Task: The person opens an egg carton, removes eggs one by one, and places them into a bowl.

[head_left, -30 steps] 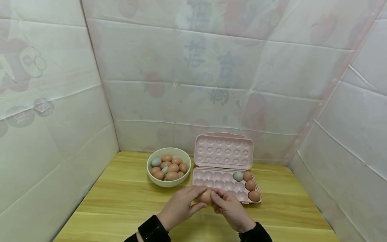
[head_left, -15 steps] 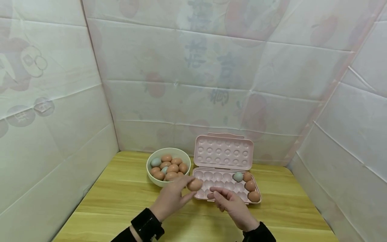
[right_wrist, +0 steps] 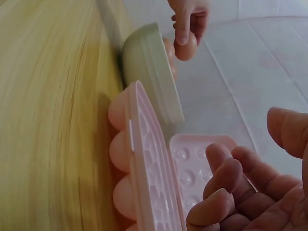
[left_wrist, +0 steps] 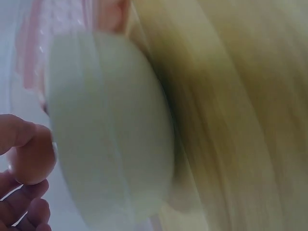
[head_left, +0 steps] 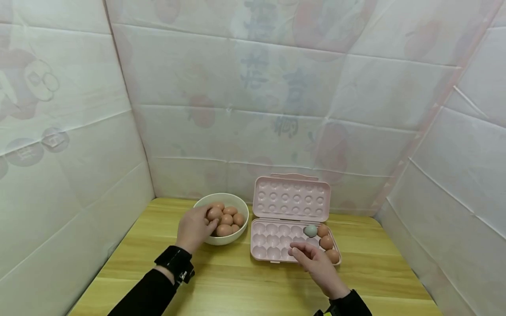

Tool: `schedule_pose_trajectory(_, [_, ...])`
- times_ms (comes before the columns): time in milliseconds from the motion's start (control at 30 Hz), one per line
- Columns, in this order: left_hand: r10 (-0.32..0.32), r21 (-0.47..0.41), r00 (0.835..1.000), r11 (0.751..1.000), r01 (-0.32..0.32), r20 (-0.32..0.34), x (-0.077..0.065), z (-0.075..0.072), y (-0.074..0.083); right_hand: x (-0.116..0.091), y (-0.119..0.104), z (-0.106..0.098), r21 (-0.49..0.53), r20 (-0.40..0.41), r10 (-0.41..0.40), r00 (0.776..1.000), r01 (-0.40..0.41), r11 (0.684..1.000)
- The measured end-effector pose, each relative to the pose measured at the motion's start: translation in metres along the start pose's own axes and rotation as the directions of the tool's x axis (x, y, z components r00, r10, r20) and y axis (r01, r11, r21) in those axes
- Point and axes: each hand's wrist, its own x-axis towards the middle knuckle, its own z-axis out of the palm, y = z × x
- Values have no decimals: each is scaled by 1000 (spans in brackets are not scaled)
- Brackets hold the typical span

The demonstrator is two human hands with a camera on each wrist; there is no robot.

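Observation:
My left hand [head_left: 193, 228] pinches a brown egg [left_wrist: 32, 156] between thumb and fingers, close over the cream bowl [head_left: 244, 221]. In the right wrist view this held egg [right_wrist: 186, 46] is just above the bowl's rim. Several brown eggs [head_left: 224, 230] lie in the bowl; my hand hides its left part. My right hand [head_left: 318, 265] is above the front of the pink egg carton [head_left: 272, 240], fingers loosely bent, thumb apart, nothing in them. At the carton's right end sit several brown eggs [head_left: 326, 242], with a pale green egg [head_left: 311, 231] beside them in the back row.
The carton's lid [head_left: 291, 199] stands raised at the back. Bowl and carton are side by side on the wooden table [head_left: 229, 281], the bowl on the left. White printed sheets [head_left: 229, 131] enclose the table at the back and both sides.
A second ago both hands touched the egg in front of the carton. My right hand let go and shifted slightly right. My left hand carried the egg left to the bowl.

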Motion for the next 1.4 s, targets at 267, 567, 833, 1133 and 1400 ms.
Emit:
schedule_pose_trajectory(267, [-83, 53, 993, 996, 78, 89, 22, 12, -20, 3, 5, -4, 5, -8, 9, 1000, -9, 1000])
schedule_pose_trajectory(567, [-174, 85, 971, 983, 162, 163, 29, 23, -27, 3, 6, -4, 4, -29, -2, 1000, 2, 1000])
schedule_pose_trajectory(833, [-201, 140, 964, 974, 178, 176, 29, 24, -27, 2, 3, -5, -19, -45, -7, 999, 6, 1000])
schedule_pose_trajectory(1133, [-241, 164, 944, 965, 207, 227, 30, 18, -20, 4, 4, -10, -46, -113, -55, 992, 50, 998])
schedule_pose_trajectory(1400, [-197, 20, 973, 980, 196, 119, 21, 20, -12, 17, 5, -39, -335, -210, -175, 962, 97, 937])
